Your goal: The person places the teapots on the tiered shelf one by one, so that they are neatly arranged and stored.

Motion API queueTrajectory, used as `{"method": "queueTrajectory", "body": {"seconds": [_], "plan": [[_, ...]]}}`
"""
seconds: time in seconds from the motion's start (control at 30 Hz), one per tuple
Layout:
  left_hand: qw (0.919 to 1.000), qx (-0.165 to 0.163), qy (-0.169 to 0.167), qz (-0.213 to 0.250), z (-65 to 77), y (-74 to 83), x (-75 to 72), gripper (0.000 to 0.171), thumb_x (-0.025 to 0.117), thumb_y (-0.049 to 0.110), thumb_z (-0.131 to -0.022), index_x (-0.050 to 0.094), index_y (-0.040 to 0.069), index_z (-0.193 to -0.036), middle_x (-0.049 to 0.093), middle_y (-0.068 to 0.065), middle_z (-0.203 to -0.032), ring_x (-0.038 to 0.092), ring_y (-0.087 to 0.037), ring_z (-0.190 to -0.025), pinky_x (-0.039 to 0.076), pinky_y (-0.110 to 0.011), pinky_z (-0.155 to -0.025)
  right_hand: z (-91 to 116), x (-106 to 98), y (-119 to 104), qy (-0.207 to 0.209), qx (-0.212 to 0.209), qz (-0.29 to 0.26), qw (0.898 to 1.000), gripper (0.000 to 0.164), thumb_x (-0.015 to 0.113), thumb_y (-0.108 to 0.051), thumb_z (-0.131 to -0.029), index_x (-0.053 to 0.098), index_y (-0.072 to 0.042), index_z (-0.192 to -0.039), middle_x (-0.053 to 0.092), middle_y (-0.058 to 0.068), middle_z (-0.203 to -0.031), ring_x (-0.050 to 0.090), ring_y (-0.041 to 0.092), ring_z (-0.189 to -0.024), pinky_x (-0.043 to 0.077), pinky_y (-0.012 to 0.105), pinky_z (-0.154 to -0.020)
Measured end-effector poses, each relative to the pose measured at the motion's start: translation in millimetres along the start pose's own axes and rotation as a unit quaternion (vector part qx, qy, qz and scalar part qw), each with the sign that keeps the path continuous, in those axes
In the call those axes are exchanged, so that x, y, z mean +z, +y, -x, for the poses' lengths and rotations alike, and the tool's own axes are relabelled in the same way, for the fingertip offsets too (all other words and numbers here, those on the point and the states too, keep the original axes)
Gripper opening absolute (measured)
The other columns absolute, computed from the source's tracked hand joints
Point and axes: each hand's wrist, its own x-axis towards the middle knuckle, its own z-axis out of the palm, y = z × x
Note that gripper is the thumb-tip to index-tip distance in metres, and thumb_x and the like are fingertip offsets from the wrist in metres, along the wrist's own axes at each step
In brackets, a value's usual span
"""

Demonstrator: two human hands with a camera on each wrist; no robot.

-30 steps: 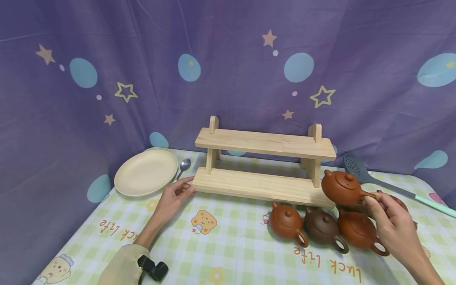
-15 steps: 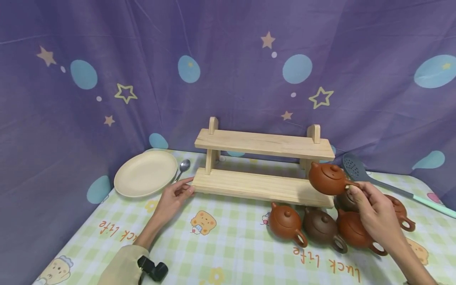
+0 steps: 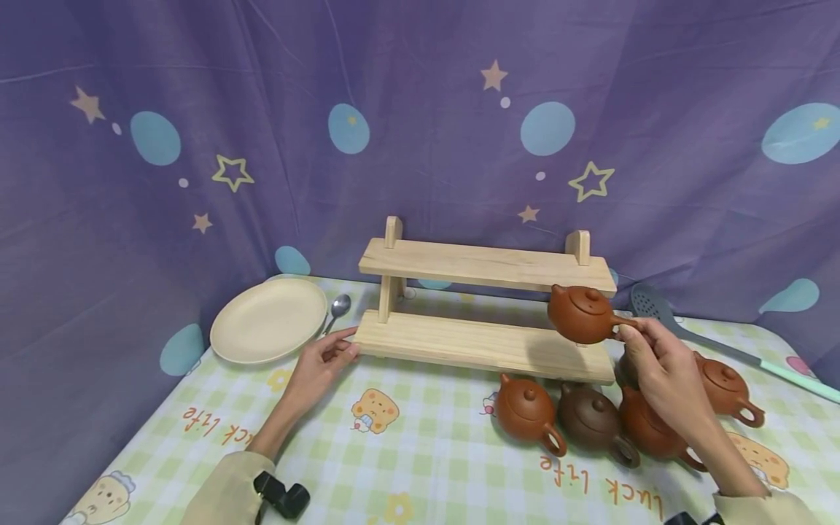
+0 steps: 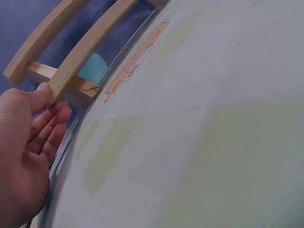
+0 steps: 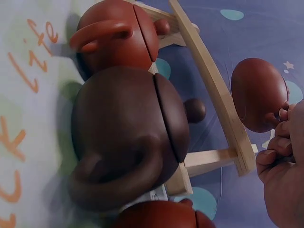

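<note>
Swinging leftward over the last second, the held teapot [image 3: 577,315] now hangs above the right end of the lower board [image 3: 459,340] of the wooden shelf [image 3: 485,264], its handle pinched by the fingers of the right hand [image 3: 664,373]. The left hand [image 3: 321,364] grips that board's left end between thumb and fingers. Five more teapots [image 3: 527,412], three reddish, two dark, stand on the table [image 3: 433,467], plus one plate [image 3: 269,321], one spoon [image 3: 340,304], one skimmer [image 3: 650,304].

my right hand [image 5: 284,171] pinches a red-brown teapot [image 5: 258,92] at its handle, the pot's rounded body showing against the purple curtain [image 5: 209,26] beside a wooden shelf [image 5: 213,90]. a dark brown teapot [image 5: 121,111] fills the middle, lid on, looped handle towards me. a second red-brown teapot [image 5: 111,52] sits just past it; a third red-brown teapot [image 5: 156,216] is cut off below. orange lettering [image 5: 23,72] marks the pale cloth [image 5: 45,111].
</note>
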Motion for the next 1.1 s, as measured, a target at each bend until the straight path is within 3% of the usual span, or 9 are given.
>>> {"method": "queueTrajectory", "body": {"seconds": [0.57,1.1], "plan": [[1.0000,-0.001,-0.001,0.004,-0.3,-0.7,0.2,0.040,0.067,0.014,-0.103,0.061,-0.003,-0.139,0.073,-0.017,-0.099,0.071,-0.030,-0.091,0.052,-0.021,-0.080,-21,24,-12,-0.011,-0.010,-0.038,0.999,0.016,0.054,-0.012,-0.109,0.065,-0.002,-0.111,0.043,-0.001,-0.068,0.034,0.011,-0.054,0.030,0.031,-0.046],[0.9998,-0.010,-0.003,0.014,0.7,1.6,-0.5,0.042,0.066,0.018,-0.104,0.060,-0.002,-0.141,0.073,-0.016,-0.102,0.071,-0.029,-0.095,0.052,-0.022,-0.084,-47,54,-21,-0.005,-0.051,-0.076,0.996,0.013,0.056,-0.004,-0.107,0.067,0.002,-0.105,0.054,0.001,-0.075,0.041,0.010,-0.059,0.034,0.027,-0.053]]}}
